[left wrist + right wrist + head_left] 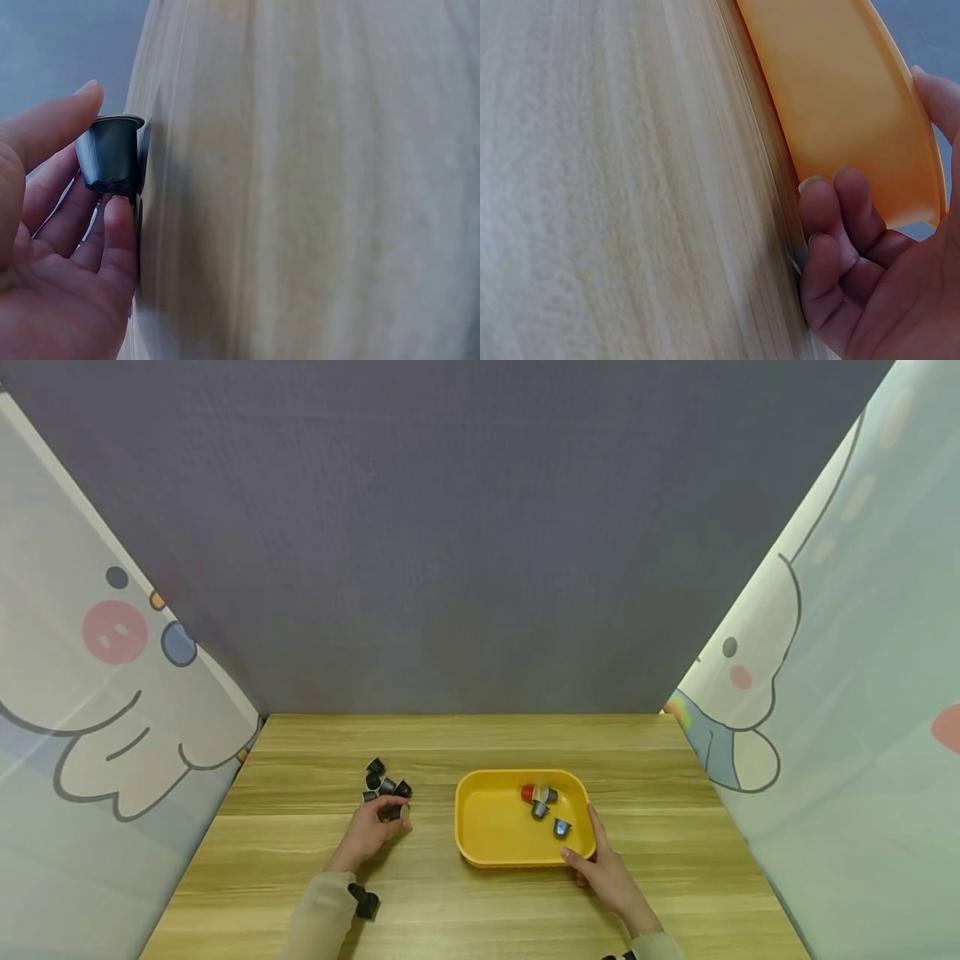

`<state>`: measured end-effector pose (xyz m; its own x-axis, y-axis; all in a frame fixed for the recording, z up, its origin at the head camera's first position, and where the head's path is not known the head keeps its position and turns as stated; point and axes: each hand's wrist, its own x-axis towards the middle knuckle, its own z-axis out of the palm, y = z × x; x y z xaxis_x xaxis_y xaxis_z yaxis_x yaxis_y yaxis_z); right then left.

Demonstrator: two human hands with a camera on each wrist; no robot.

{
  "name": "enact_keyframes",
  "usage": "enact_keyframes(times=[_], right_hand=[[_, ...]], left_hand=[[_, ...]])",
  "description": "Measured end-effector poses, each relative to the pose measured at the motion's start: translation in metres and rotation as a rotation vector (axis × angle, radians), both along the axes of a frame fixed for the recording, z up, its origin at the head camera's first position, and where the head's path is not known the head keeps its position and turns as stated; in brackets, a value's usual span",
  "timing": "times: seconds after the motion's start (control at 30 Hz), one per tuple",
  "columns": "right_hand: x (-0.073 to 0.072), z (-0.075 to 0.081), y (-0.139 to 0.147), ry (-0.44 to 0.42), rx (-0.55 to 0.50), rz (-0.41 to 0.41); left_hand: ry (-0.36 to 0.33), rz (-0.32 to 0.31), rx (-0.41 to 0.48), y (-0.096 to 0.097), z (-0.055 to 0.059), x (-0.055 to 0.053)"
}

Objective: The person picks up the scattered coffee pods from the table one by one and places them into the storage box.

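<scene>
My left hand (367, 835) pinches a dark coffee capsule (109, 154) at the table surface, left of the yellow tray (480, 861). In the left wrist view the thumb lies at the capsule's rim, with fingers behind and beneath it. Just beyond that hand sits a cluster of several capsules, among them a black capsule (376, 766) and a grey capsule (387, 786). My right hand (611, 881) holds the tray by its near right corner, its lower fingers curled against the outer wall. Inside the tray lie a red capsule (527, 792), a blue-grey capsule (562, 829) and a few others.
Both hands work over a wooden table (420, 910). A grey backdrop (465, 568) rises behind its far edge. Curtains with cartoon figures hang along the left and right sides. A black wrist device (365, 903) sits at the left sleeve.
</scene>
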<state>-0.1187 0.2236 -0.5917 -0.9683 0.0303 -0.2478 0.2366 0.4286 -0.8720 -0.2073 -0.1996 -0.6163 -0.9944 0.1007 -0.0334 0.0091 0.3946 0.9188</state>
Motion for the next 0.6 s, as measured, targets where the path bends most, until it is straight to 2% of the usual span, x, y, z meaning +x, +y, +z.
enact_keyframes(times=[0.33, 0.6], right_hand=[[0.0013, 0.0009, 0.0001, 0.001, -0.012, 0.004], [0.0006, 0.0013, -0.0004, 0.005, 0.004, 0.005]], left_hand=[[-0.010, 0.019, -0.018, 0.0010, -0.0024, -0.0005], [0.004, 0.022, -0.023, 0.0013, 0.0005, -0.0010]])
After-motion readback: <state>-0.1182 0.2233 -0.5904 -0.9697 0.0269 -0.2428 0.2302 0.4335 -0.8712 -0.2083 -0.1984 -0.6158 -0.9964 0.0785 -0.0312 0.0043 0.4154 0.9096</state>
